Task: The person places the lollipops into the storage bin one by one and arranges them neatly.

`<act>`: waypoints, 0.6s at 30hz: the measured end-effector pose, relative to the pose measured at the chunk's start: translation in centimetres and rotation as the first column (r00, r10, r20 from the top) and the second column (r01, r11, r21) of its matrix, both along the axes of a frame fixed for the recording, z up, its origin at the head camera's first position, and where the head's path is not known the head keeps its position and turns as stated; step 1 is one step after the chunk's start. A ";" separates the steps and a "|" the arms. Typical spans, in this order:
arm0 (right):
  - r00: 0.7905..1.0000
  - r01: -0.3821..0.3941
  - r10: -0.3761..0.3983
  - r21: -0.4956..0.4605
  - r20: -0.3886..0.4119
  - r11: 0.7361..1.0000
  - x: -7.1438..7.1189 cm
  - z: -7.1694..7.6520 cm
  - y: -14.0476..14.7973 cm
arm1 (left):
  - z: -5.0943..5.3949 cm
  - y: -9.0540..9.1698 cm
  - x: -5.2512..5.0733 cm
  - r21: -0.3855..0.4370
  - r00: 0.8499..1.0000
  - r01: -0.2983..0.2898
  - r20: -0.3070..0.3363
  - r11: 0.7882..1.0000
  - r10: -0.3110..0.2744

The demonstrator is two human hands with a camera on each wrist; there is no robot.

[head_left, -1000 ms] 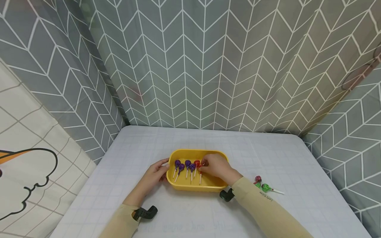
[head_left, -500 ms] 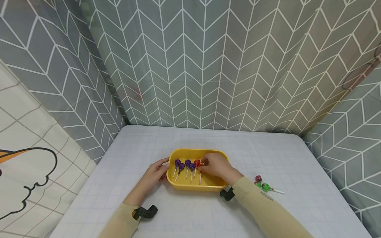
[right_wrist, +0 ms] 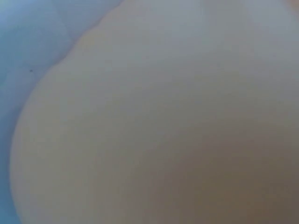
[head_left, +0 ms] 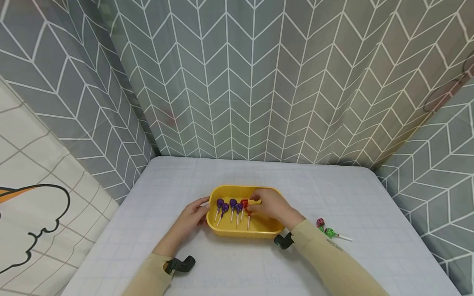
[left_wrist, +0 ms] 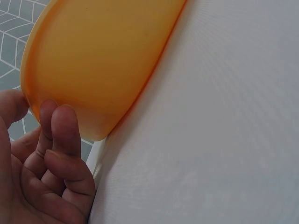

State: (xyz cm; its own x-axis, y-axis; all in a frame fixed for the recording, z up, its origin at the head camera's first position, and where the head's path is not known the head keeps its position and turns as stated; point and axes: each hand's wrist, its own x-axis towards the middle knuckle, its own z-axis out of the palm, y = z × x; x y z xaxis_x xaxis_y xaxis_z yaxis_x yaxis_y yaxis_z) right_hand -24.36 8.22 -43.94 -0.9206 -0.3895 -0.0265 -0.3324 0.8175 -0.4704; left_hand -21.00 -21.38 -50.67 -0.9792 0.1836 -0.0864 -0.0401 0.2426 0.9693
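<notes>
A yellow tray (head_left: 242, 234) stands on the table, holding several purple lollipops (head_left: 238, 207) in its left half. Beside them lie two red ones: one red lollipop (head_left: 244, 203) and a second red lollipop (head_left: 249, 214), partly covered by my right thumb. My right hand (head_left: 273, 204) is over the tray, its thumb and index finger spread apart near the red candies. At the tray's left end, my left hand (head_left: 193, 213) holds the wall. The left wrist view shows the thumb at the rim and fingertips (left_wrist: 65, 123) against the outside. The right wrist view is a pale blur.
To the right, near my right sleeve, a green lollipop (head_left: 331, 233) and a dark red lollipop (head_left: 320, 222) lie on the white table (head_left: 177, 176), with another green bit partly hidden. Grey patterned curtains (head_left: 252, 82) rise behind the table and at both sides.
My right thumb and index finger have parted from the red lollipop they were pinching, and the hand has shifted slightly right. The left hand still holds the tray's end.
</notes>
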 end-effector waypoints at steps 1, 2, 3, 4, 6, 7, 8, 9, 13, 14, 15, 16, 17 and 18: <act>1.000 0.003 -0.003 -0.006 0.004 1.000 0.0 0.1 0.0 | 0.0 0.0 0.0 -0.002 1.000 -0.001 -0.001 1.000 0.001; 1.000 0.005 -0.005 -0.012 0.006 1.000 0.0 0.2 0.1 | 0.0 0.0 0.0 -0.003 1.000 0.001 -0.008 1.000 -0.001; 1.000 0.008 -0.008 -0.018 0.008 1.000 0.1 0.2 0.1 | 0.0 0.0 0.0 -0.005 1.000 0.000 -0.009 1.000 0.000; 1.000 0.008 -0.008 -0.021 0.011 1.000 0.1 0.3 0.1 | -0.1 0.0 0.0 -0.005 1.000 0.001 -0.012 1.000 -0.001; 1.000 0.013 -0.013 -0.024 0.015 1.000 0.1 0.4 0.2 | -0.1 0.0 0.0 -0.004 1.000 0.001 -0.011 1.000 -0.001; 1.000 0.012 -0.011 -0.025 0.014 1.000 0.1 0.4 0.3 | -0.1 -0.1 0.0 -0.003 1.000 0.002 -0.011 1.000 -0.002; 1.000 0.011 -0.011 -0.029 0.015 1.000 0.1 0.4 0.3 | -0.1 -0.1 0.0 0.000 1.000 0.004 -0.011 1.000 -0.004; 1.000 0.012 -0.012 -0.031 0.014 0.999 0.1 0.5 0.4 | -0.1 -0.1 0.0 0.002 1.000 0.004 -0.007 1.000 -0.004; 1.000 0.011 -0.011 -0.050 0.010 0.999 0.2 0.9 0.6 | -0.1 -0.1 0.0 0.006 1.000 0.008 -0.006 1.000 -0.008; 1.000 0.012 -0.011 -0.056 0.011 0.998 0.2 1.0 0.7 | -0.1 -0.1 0.0 0.005 1.000 0.008 -0.006 1.000 -0.008; 1.000 0.012 -0.011 -0.061 0.010 0.998 0.2 1.1 0.8 | -0.1 -0.1 0.0 0.004 1.000 0.008 -0.008 1.000 -0.008; 1.000 0.011 -0.010 -0.065 0.011 0.998 0.2 1.2 0.9 | -0.1 0.0 0.0 0.001 1.000 0.007 -0.007 1.000 -0.007; 1.000 0.011 -0.010 -0.069 0.015 0.998 0.2 1.2 0.9 | -0.1 0.0 0.0 0.003 1.000 0.007 -0.009 1.000 -0.007; 1.000 0.012 -0.011 -0.072 0.017 0.997 0.2 1.3 1.0 | -0.1 0.0 0.0 -0.001 1.000 0.007 -0.008 1.000 -0.007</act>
State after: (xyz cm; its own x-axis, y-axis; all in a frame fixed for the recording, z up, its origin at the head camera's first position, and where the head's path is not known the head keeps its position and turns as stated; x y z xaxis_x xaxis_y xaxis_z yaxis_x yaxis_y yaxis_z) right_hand -24.13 9.25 -42.67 -0.9248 -0.3802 -0.0143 -0.3146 0.7852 -0.5333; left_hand -20.99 -21.39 -50.73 -0.9786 0.1900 -0.0786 -0.0306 0.2433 0.9695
